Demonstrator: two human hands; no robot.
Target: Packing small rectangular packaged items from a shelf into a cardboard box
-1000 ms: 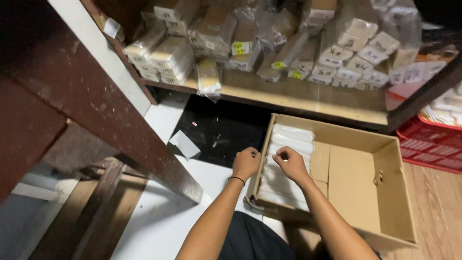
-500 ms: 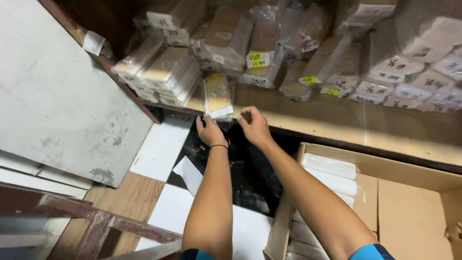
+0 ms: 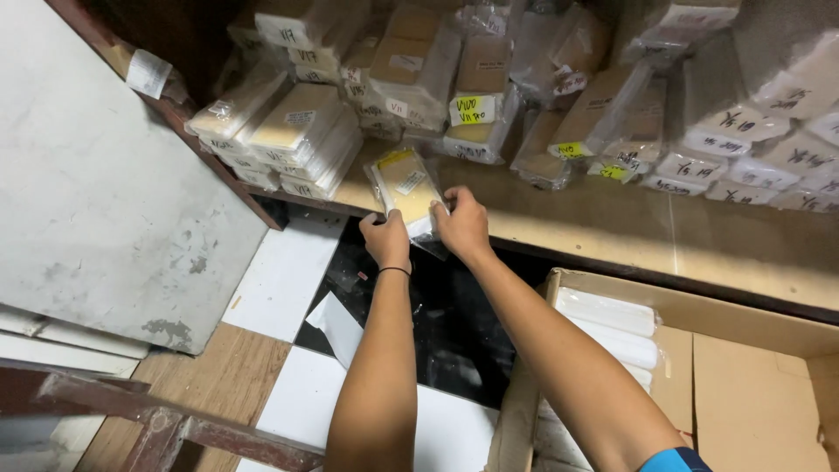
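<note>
A clear plastic packet point(image 3: 405, 187) of flat yellow-beige pieces lies tilted at the front edge of the wooden shelf point(image 3: 594, 223). My left hand point(image 3: 387, 239), with a thin black band on the wrist, grips its lower left corner. My right hand point(image 3: 462, 225) grips its lower right side. Both arms reach up from the bottom of the view. Behind the packet stand several stacks of similar bagged packets point(image 3: 297, 131) with white and yellow labels.
An open cardboard box point(image 3: 743, 367) sits at the lower right with white wrapped bundles point(image 3: 607, 319) along its left side. A grey board point(image 3: 105, 175) leans at the left. The floor shows white and black tiles point(image 3: 288, 271), and a rusty metal frame point(image 3: 175, 424) is at the lower left.
My hands left the cardboard box, rose to the shelf and took hold of the hanging packet. It is now lifted and tilted on the shelf edge.
</note>
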